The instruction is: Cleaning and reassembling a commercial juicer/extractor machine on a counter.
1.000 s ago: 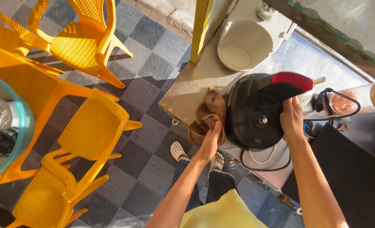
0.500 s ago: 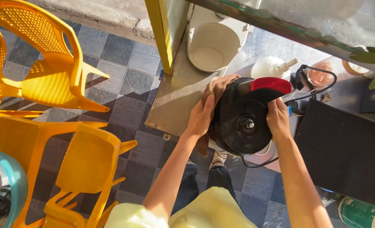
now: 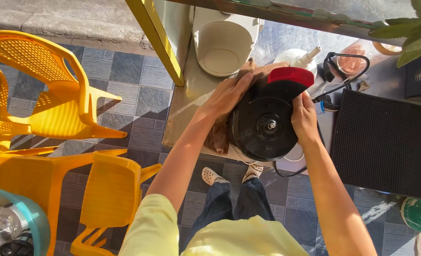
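My left fingers (image 3: 236, 85) lie spread and flat on the upper left side of the round black lid (image 3: 266, 125), and under this left hand (image 3: 227, 95) there is a brown cloth (image 3: 218, 135) that hangs down beside the lid. My right fingers (image 3: 299, 102) are curled narrow around the right edge, just below the red handle part (image 3: 290, 75), so the right hand (image 3: 304, 118) holds the lid from the other side. Between my 2 hands the lid stands tilted, its underside with the small metal centre turned up to me, above the edge of the worktop (image 3: 191, 90). I judge that the wiping is in the middle: the cloth is at the lid, but I cannot tell which parts are already clean. Behind the lid stands a white appliance body (image 3: 224, 40), and near it a white squeeze bottle (image 3: 298, 56) and a black cable (image 3: 338, 80). To the right lies a black ribbed mat (image 3: 386, 142). On the tiled floor (image 3: 139, 95) at my left stand yellow plastic chairs (image 3: 49, 90).
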